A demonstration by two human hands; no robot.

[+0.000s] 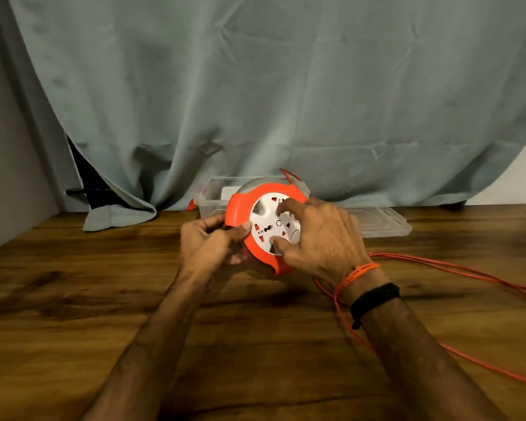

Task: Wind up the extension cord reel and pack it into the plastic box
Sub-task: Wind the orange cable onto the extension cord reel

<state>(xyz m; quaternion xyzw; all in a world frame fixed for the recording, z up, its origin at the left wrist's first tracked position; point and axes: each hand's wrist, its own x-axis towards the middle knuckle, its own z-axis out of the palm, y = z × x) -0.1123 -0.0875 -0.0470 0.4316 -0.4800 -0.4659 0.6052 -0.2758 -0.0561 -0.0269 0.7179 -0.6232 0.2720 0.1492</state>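
An orange extension cord reel (240, 208) with a white socket face is held tilted above the wooden table. My left hand (213, 241) grips its left rim, thumb on the orange edge. My right hand (319, 235) lies over the white face, fingertips pressed into its recesses. The orange cord (456, 268) trails loose from under the reel, across the table to the right and out of view. Behind the reel stands the clear plastic box (208, 199), open, partly hidden by the reel. Its clear lid (383, 223) lies flat to the right.
A grey-green curtain (255, 86) hangs behind the table, its hem resting on the back edge. The wooden table (104, 299) stretches toward me. A loop of cord runs under my right wrist, near the front right.
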